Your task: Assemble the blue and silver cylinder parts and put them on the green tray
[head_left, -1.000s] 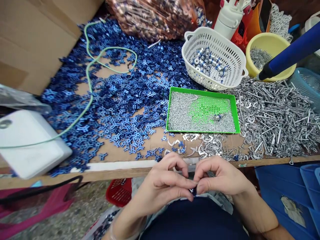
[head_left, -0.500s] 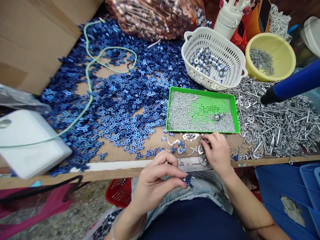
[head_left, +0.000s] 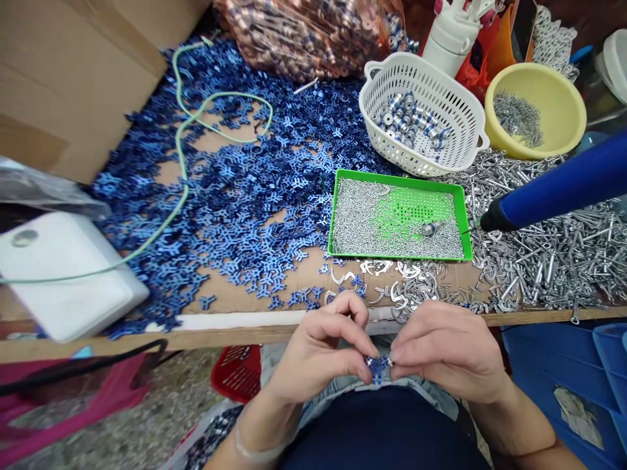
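Note:
My left hand (head_left: 318,346) and my right hand (head_left: 445,346) meet low over my lap, just behind the wooden table edge (head_left: 245,336). My left fingers pinch a small blue three-armed metal piece (head_left: 377,369). My right fingertips hold a small silver clip (head_left: 390,361) against it, and my fingers partly hide both parts. Nearest my hands on the table lies a scatter of silver C-shaped clips (head_left: 416,284). A large spread of blue three-armed pieces (head_left: 235,215) covers the table to the left.
A green tray (head_left: 396,177) of tiny silver parts sits ahead, beside silver pins (head_left: 553,261). Behind are a white basket (head_left: 416,65) of spools and a yellow bowl (head_left: 563,124). A blue rod (head_left: 563,186) with a black tip crosses above the pins.
My right hand has come back from the silver clips on the table to join my left hand over my lap. The blue rod has moved down and left.

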`<state>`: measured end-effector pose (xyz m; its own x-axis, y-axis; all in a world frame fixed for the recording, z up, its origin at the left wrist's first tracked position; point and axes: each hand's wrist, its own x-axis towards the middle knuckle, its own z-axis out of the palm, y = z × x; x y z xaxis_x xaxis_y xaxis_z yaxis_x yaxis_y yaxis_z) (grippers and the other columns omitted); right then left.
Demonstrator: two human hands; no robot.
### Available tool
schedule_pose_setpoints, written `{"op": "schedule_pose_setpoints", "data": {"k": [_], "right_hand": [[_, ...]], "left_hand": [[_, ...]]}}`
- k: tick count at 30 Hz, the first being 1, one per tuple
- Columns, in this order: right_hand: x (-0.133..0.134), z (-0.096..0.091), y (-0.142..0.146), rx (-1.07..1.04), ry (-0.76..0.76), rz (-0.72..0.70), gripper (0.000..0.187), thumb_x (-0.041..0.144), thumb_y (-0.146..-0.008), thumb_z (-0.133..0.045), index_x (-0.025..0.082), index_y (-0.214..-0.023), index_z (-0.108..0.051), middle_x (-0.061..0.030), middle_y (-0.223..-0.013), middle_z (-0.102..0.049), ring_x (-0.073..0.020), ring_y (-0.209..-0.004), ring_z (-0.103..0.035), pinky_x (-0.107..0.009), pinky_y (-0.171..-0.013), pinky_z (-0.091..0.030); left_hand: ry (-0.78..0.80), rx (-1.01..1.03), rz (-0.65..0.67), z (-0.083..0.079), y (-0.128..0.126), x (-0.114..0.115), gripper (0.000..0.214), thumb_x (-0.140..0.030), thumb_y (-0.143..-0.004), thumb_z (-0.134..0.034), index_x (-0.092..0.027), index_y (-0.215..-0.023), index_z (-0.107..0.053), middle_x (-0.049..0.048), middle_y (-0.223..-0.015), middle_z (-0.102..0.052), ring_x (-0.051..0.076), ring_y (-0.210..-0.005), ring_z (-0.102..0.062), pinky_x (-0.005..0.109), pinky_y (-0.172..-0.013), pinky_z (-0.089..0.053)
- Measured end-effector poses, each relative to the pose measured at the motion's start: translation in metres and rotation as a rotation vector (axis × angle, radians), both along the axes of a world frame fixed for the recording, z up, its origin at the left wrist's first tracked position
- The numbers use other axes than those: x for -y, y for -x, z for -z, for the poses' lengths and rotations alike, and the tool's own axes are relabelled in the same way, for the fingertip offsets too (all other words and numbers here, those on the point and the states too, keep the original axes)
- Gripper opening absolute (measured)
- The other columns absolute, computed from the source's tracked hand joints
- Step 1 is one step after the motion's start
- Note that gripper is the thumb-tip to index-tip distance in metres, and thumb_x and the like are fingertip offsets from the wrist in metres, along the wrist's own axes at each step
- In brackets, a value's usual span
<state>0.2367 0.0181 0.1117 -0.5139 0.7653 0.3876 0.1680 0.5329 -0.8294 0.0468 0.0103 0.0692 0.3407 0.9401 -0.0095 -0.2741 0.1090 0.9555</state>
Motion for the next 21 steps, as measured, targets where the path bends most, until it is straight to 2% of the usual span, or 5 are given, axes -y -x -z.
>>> {"op": "schedule_pose_setpoints", "data": {"k": [8, 11, 14, 17, 21], "right_hand": [[-0.001, 0.006, -0.005, -0.003, 0.006, -0.075, 0.012, 0.021, -0.078, -0.067, 0.016, -0.090, -0.067, -0.0050, -0.082, -0.070, -0.0113, -0.073, -0.064, -0.024, -0.066, -0.051], [-0.006, 0.018, -0.009, 0.015, 0.212, 0.179, 0.011, 0.025, -0.082, -0.062, 0.022, -0.092, -0.066, -0.0017, -0.083, -0.069, -0.0119, -0.074, -0.062, -0.026, -0.065, -0.051], [-0.010, 0.037, -0.006, 0.306, 0.344, 0.426, 0.005, 0.022, -0.083, -0.060, 0.023, -0.082, -0.065, 0.0002, -0.076, -0.064, -0.0151, -0.074, -0.058, -0.030, -0.065, -0.047], [-0.009, 0.054, 0.003, 0.629, 0.265, 0.450, 0.007, 0.026, -0.081, -0.061, 0.021, -0.085, -0.064, -0.0035, -0.083, -0.062, -0.0212, -0.084, -0.052, -0.037, -0.074, -0.043], [-0.006, 0.062, 0.015, 0.767, 0.160, 0.441, 0.012, 0.026, -0.080, -0.063, 0.019, -0.089, -0.061, -0.0059, -0.088, -0.059, -0.0230, -0.085, -0.048, -0.038, -0.075, -0.041]], "left_hand": [[0.028, 0.134, 0.042, 0.012, -0.002, 0.004, 0.013, -0.039, -0.064, -0.077, -0.028, -0.069, -0.076, 0.0002, -0.064, -0.043, 0.012, -0.061, -0.043, 0.026, -0.053, -0.037], [-0.046, 0.169, -0.015, 0.015, 0.003, 0.002, 0.011, -0.038, -0.065, -0.076, -0.030, -0.073, -0.075, 0.0000, -0.063, -0.042, 0.013, -0.061, -0.043, 0.025, -0.052, -0.036], [-0.121, 0.147, -0.077, 0.017, 0.010, 0.001, 0.009, -0.034, -0.069, -0.075, -0.030, -0.078, -0.074, -0.0002, -0.063, -0.042, 0.013, -0.060, -0.042, 0.025, -0.050, -0.035], [-0.158, 0.108, -0.117, 0.017, 0.016, 0.000, 0.009, -0.034, -0.070, -0.074, -0.030, -0.079, -0.074, -0.0001, -0.065, -0.043, 0.013, -0.061, -0.044, 0.025, -0.051, -0.037], [-0.174, 0.071, -0.138, 0.017, 0.016, 0.000, 0.009, -0.034, -0.070, -0.074, -0.029, -0.077, -0.074, 0.0003, -0.065, -0.045, 0.013, -0.063, -0.046, 0.025, -0.052, -0.039]]}}
